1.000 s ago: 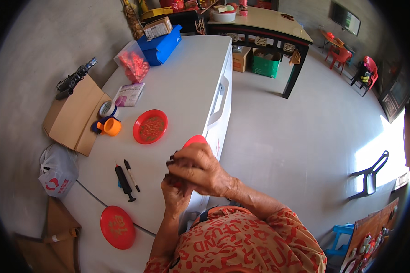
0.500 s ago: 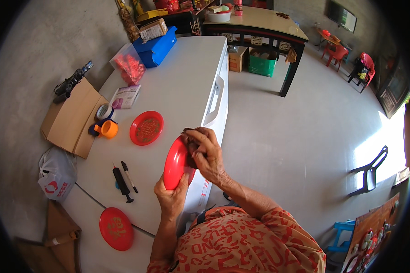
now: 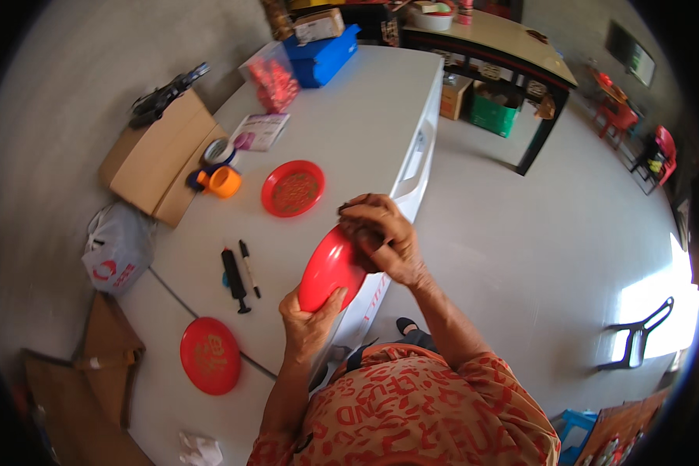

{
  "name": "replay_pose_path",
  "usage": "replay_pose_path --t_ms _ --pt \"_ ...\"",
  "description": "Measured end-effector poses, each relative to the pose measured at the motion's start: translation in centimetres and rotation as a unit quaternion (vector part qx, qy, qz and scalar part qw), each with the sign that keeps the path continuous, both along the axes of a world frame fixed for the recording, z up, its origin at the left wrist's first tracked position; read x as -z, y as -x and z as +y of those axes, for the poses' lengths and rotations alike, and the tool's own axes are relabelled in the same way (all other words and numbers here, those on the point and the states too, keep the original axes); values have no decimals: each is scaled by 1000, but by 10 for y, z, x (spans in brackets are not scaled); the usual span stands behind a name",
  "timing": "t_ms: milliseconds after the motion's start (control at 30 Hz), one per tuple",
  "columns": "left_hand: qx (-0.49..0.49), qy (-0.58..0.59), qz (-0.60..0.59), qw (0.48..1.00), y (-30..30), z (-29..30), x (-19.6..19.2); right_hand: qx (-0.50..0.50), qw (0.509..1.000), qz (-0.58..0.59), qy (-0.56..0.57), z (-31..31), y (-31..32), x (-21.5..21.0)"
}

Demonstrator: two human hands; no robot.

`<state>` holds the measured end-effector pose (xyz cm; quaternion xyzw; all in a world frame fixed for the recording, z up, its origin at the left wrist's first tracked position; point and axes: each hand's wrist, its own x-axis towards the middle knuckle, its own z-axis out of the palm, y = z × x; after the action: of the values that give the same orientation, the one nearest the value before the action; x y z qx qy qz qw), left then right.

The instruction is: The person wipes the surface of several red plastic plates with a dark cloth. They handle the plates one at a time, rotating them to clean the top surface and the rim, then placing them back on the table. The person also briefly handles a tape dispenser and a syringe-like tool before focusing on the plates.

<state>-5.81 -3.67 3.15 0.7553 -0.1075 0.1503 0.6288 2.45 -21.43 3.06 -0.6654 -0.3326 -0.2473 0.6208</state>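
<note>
My left hand (image 3: 307, 328) grips the lower rim of a shiny red plate (image 3: 325, 278), thumb on one face. The plate is tilted, held up over the front edge of the white surface. My right hand (image 3: 394, 242) is closed round a crumpled dark brown cloth (image 3: 357, 231), pressed to the plate's upper right rim. Part of that rim is hidden by the cloth and fingers. Beyond the hands lies a red plate with a gold pattern (image 3: 293, 189). Another red plate with gold markings (image 3: 210, 356) rests at the near left.
A black hand pump (image 3: 234, 281) and a pen (image 3: 250, 269) lie left of my hands. Farther back are an orange cup-like piece (image 3: 224, 182), a tape roll (image 3: 220, 152), a cardboard box (image 3: 159, 155), a clear tub of red pieces (image 3: 273, 84) and a blue box (image 3: 320, 58).
The whole view has swung, so the surroundings sit farther right. The held plate now shows more of its face. Both hands keep their hold, the cloth still at the rim.
</note>
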Motion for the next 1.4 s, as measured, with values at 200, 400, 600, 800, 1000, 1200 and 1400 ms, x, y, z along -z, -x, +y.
replay_pose_path --t_ms 200,400,600,800,1000,1200,1400 --pt "56 84 40 994 4 8 -3 -91 980 109 -140 13 -9 19" --pt "132 192 144 962 -4 27 -10 -46 999 25 9 21 -15 1" --pt "33 55 130 989 -8 32 -6 8 996 -60 72 50 2 -7" --pt "50 220 48 973 2 34 13 73 965 -206 147 72 28 -20" --pt "0 176 43 983 5 31 8 149 982 -92 75 70 18 -15" --pt "-31 153 36 987 8 33 3 76 980 168 -72 63 5 4" --pt "-29 183 36 982 14 29 -8 65 997 -30 38 73 22 -17"
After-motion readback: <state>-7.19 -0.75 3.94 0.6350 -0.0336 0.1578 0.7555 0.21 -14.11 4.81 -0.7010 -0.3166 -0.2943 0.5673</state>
